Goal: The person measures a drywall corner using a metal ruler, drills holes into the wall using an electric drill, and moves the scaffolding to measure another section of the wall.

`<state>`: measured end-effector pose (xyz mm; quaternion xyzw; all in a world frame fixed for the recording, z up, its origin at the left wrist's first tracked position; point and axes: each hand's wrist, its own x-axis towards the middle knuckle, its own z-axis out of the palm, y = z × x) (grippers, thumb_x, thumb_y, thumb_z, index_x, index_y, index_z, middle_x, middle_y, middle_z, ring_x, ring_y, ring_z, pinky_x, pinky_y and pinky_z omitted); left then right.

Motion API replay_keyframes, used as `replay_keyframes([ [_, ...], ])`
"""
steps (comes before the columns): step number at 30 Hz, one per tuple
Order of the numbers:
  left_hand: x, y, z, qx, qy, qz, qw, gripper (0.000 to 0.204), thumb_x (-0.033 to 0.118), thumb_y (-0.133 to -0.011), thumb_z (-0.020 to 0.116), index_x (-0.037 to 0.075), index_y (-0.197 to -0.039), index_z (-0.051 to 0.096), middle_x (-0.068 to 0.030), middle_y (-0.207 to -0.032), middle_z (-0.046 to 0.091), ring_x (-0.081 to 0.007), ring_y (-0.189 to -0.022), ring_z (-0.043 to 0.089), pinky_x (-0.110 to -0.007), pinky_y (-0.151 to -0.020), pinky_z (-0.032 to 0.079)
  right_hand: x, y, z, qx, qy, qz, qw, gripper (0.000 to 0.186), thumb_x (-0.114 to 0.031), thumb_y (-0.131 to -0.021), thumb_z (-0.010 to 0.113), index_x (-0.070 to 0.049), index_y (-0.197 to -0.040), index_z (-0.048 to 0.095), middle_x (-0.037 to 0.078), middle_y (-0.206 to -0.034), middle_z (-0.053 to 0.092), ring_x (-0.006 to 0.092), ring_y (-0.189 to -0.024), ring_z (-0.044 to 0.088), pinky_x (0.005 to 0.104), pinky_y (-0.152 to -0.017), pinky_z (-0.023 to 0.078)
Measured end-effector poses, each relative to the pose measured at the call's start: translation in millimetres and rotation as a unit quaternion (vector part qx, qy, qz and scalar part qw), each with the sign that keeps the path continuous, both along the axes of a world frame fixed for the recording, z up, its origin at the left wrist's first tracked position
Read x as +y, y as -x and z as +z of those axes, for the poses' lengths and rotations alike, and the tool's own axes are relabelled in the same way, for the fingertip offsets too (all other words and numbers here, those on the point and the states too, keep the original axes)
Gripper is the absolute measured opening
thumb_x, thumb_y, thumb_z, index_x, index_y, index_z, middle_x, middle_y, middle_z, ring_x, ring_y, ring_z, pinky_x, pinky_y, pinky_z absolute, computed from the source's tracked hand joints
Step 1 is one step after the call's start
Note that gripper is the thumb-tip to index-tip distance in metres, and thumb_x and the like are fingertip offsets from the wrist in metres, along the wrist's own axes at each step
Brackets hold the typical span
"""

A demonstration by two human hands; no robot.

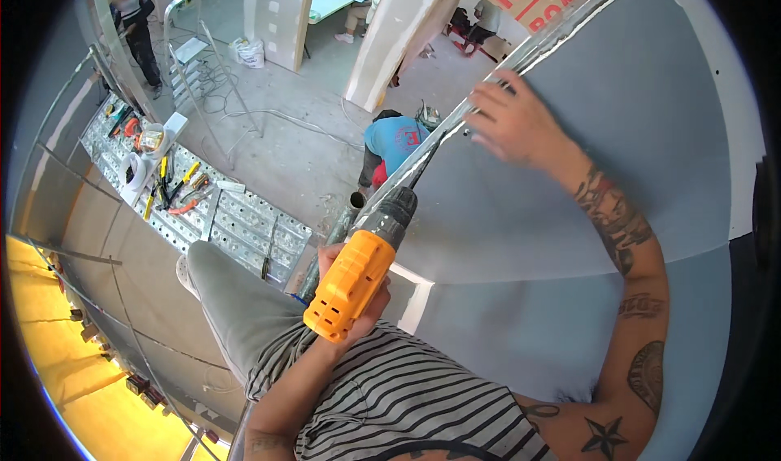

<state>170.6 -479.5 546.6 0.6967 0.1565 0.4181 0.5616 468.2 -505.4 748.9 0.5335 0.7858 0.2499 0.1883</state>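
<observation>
My left hand is closed around an orange cordless drill with a black chuck. Its long dark bit points up and to the right, toward the metal-edged seam of a grey plasterboard panel. Beyond the bit, my right hand lies over that edge with its fingers stretched out and slightly bent, somewhat blurred. Whether anything small sits under those fingertips is hidden. A small dark spot shows on the panel near the bit's tip.
To the left, a perforated metal scaffold platform carries pliers, other hand tools and white buckets. Below, a person in a blue shirt crouches near the panel. A stepladder, trailing cables and another standing person are farther off.
</observation>
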Motion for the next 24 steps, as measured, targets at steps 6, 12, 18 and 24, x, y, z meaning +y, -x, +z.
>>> replay_keyframes([
  [6,-4.1,3.4,-18.6,0.004,0.195,-0.021,0.981,0.054,-0.010,-0.073,0.064,0.007,-0.112,0.031,-0.0065,-0.095,0.056,-0.0164,-0.081,0.061,-0.025,-0.072,0.050,-8.0,-10.3,-38.8,0.044,-0.045,0.007,0.998,0.012,-0.014,-0.076,0.062,-0.008,-0.086,0.064,0.005,-0.099,0.062,0.0201,-0.110,0.054,0.0468,-0.105,0.034],
  [12,-1.8,5.8,-24.2,0.080,0.070,0.031,0.994,0.045,-0.003,-0.071,0.069,0.007,-0.112,0.053,-0.0048,-0.099,0.062,-0.0188,-0.090,0.060,-0.029,-0.082,0.047,-5.1,-9.6,-39.0,0.039,-0.025,0.095,0.994,0.010,-0.010,-0.077,0.058,-0.006,-0.085,0.063,0.006,-0.097,0.064,0.0193,-0.111,0.057,0.0451,-0.105,0.036],
  [18,26.1,-46.6,22.5,-0.041,0.209,-0.033,0.977,0.035,0.000,-0.079,0.061,0.005,-0.114,0.061,-0.0039,-0.104,0.064,-0.0142,-0.090,0.061,-0.029,-0.079,0.049,18.6,-9.7,4.9,0.055,-0.183,0.055,0.980,0.018,-0.006,-0.079,0.054,-0.006,-0.097,0.059,0.006,-0.095,0.063,0.0196,-0.103,0.060,0.0418,-0.101,0.039],
  [24,-2.1,-84.5,39.0,-0.117,0.325,-0.145,0.927,0.033,0.000,-0.081,0.058,0.004,-0.114,0.056,-0.0049,-0.104,0.063,-0.0130,-0.084,0.060,-0.029,-0.076,0.050,8.6,-16.0,7.9,-0.074,-0.147,0.011,0.986,0.020,-0.006,-0.079,0.053,-0.005,-0.098,0.057,0.006,-0.087,0.060,0.0218,-0.084,0.058,0.0370,-0.089,0.044],
])
